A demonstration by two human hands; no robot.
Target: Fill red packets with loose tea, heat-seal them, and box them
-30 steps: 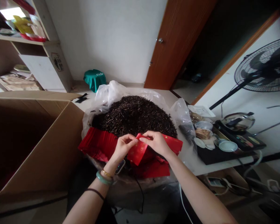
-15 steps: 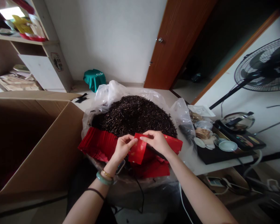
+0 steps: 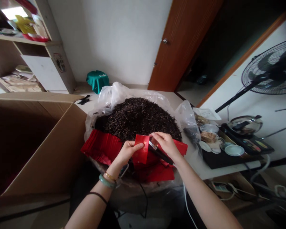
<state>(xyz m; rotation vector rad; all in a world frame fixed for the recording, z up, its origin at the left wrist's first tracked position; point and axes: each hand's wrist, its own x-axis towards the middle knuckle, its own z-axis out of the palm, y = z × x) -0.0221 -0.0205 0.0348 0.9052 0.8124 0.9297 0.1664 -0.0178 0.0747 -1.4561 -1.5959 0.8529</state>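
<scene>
My left hand [image 3: 129, 150] pinches a small red packet [image 3: 141, 149] with gold print, thumb lying across its front. At the packet's upper right corner are the bent fingertips of my right hand [image 3: 165, 143]; what they hold, if anything, is hidden. Below the right hand lies a black tool [image 3: 162, 156] with a pale, shiny end. A row of red packets [image 3: 101, 146] stands to the left. More red packets [image 3: 154, 171] lie under my hands and to the right. Behind them, a heap of dark tea leaves [image 3: 138, 117] sits in a clear plastic bag [image 3: 114, 92].
An open cardboard box [image 3: 69, 140] stands at the left. On the right are a glass kettle [image 3: 245, 124], a jar [image 3: 208, 135], small dishes [image 3: 233, 149] and a standing fan [image 3: 271, 66]. A green-covered bin [image 3: 97, 82] is by the wall.
My right hand has shifted from the front of the red packet to beyond its right edge. My left hand keeps hold of the packet. The view has shifted slightly.
</scene>
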